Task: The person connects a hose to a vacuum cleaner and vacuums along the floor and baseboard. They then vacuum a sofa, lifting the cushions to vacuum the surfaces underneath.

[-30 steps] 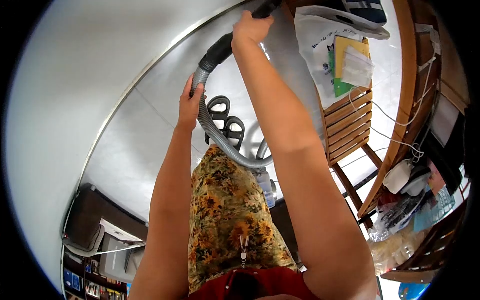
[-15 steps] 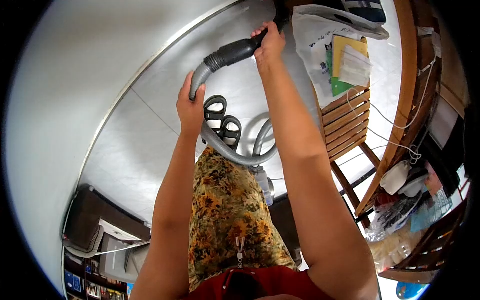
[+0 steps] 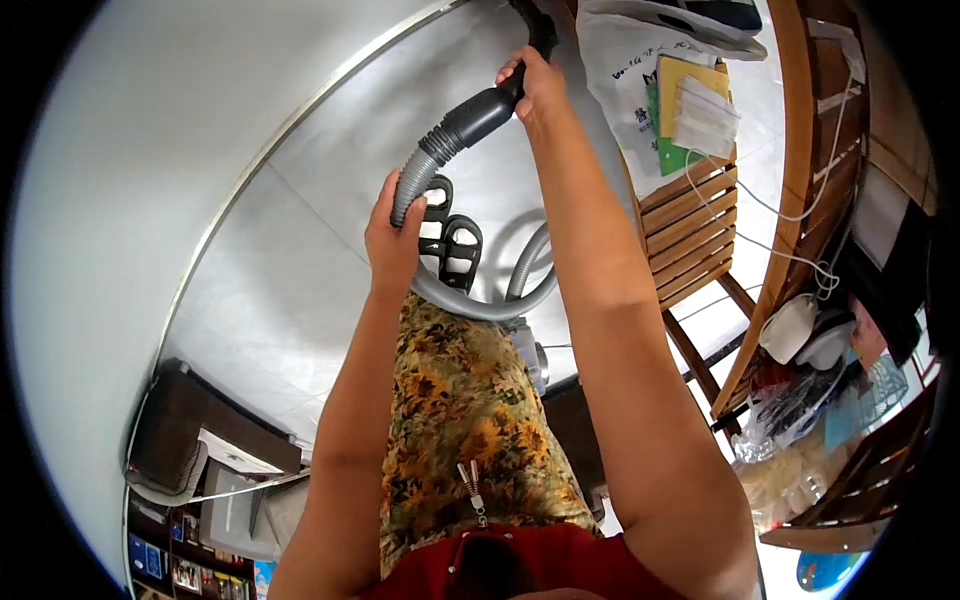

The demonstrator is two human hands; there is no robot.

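A grey ribbed vacuum hose [image 3: 482,308] loops over the floor near my feet and runs up to a black handle [image 3: 478,117]. My left hand [image 3: 394,230] is wrapped round the hose below its black cuff. Farther forward, my right hand [image 3: 538,88] grips the black handle, whose dark tube goes on to the top edge of the view. Black sandals [image 3: 461,250] show beside the hose, just right of my left hand. Part of the vacuum body [image 3: 530,352] is visible past my patterned skirt; the rest is hidden.
On the right stands a slatted wooden chair [image 3: 692,240] with a white bag [image 3: 625,110], yellow and green papers and a white cable. A white wall [image 3: 130,220] curves along the left. A dark brown seat [image 3: 200,430] is at the lower left.
The handle end has swung right and back toward me since the earliest frame, with my right hand on it. My left hand has moved slightly down and right with the hose.
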